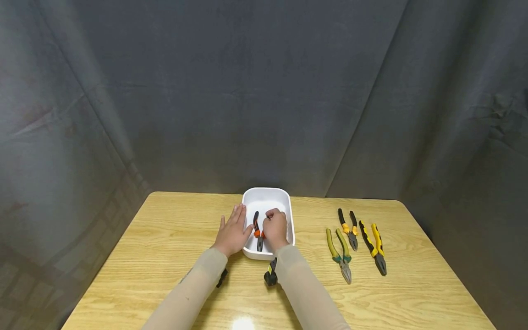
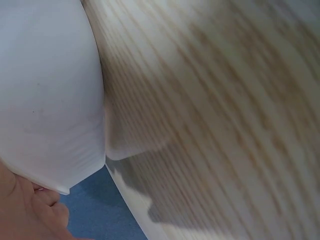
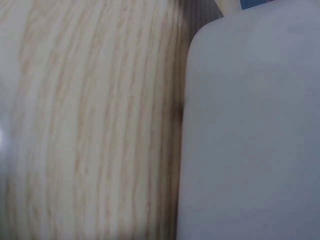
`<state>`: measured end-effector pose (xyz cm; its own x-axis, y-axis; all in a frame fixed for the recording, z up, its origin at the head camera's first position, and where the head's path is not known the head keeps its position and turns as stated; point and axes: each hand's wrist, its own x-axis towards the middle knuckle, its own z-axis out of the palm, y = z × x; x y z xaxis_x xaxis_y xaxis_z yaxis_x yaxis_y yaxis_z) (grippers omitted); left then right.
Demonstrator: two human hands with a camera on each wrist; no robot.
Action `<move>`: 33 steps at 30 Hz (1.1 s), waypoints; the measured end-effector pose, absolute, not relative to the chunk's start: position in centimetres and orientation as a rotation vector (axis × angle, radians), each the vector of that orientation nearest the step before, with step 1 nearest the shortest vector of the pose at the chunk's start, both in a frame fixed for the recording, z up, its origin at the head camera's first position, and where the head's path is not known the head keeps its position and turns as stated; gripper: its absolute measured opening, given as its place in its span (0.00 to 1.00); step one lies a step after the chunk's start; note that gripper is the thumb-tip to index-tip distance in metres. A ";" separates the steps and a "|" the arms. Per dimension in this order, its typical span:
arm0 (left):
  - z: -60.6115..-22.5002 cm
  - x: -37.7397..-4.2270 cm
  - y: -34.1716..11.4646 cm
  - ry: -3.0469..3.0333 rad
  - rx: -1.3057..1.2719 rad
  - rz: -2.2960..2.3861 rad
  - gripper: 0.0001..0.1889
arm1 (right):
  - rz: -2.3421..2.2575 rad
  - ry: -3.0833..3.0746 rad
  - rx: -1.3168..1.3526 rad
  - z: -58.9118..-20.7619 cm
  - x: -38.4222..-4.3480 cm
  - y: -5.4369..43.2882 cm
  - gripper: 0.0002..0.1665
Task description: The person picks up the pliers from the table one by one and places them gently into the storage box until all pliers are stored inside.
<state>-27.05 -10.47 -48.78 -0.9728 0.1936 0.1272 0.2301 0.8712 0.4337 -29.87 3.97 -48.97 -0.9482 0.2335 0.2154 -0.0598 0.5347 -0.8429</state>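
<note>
A white tray (image 1: 267, 194) stands at the back middle of the table. Inside it lies a pair of pliers (image 1: 259, 243) with black and orange handles, its jaws toward the near end. My right hand (image 1: 275, 229) reaches into the tray with curled fingers and grips the right handle, hiding most of it. Over the tray's left rim rests my left hand (image 1: 234, 233), its fingers fairly straight and the thumb close to the pliers. In the left wrist view, part of the left hand (image 2: 35, 210) touches the tray's edge (image 2: 55, 182). The right wrist view shows only the tray's outer wall (image 3: 250, 125) and table.
To the right on the wooden table (image 1: 165, 238) lie green-handled pliers (image 1: 345, 268), pliers with orange and black handles (image 1: 352, 239) and pliers with yellow and black handles (image 1: 380, 261). A grey curtain (image 1: 247, 91) hangs behind the table's back edge.
</note>
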 end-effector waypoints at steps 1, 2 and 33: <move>-48.8 -27.0 -10.5 -2.968 -0.332 -0.693 0.36 | 1.377 -2.469 -0.140 -48.9 -29.8 4.0 0.10; -48.8 -27.0 -10.5 -2.974 -0.328 -0.686 0.36 | 1.385 -2.466 -0.140 -48.9 -29.8 4.0 0.10; -49.2 -27.3 -10.6 -2.962 -0.361 -0.683 0.37 | 1.317 -2.142 0.168 -48.4 -29.3 4.8 0.13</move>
<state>-27.32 -10.59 -49.19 -0.9690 0.2097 0.1307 0.2457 0.8727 0.4219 -29.34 4.79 -48.39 -0.8050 0.2018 0.5580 -0.4068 0.4968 -0.7666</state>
